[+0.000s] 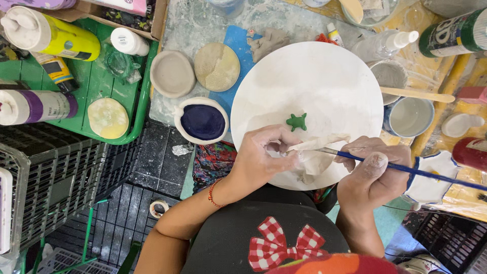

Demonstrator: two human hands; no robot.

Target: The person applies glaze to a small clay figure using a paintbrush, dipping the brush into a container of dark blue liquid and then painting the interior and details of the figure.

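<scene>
1. Two hands on one pale clay piece (317,152), lying on the near edge of the round white board (309,86), just near of the small green clay turtle (297,122).
2. Left hand (261,155): fingers closed on the piece's left end, pinning it to the board.
3. Right hand (373,170): fingers pinched around a blue-handled brush (406,168); tip is touching the piece, handle runs off to the right.
4. Step, as I read it: brushing or smoothing the clay surface. Can't tell if the bristles carry slip, water or paint.
5. Next move likely calls for a steady left hold and light brush pressure; the piece looks thin and soft, so it could tear or smear.
6. Left of the board on the worktop: dish of dark blue glaze (202,121), grey clay disc (172,73), speckled cream disc (217,66).
7. Right: white cup (410,116), wooden stick (417,94) lying over a grey-filled cup.
8. Far left: green tray (91,86) with bottles.
</scene>
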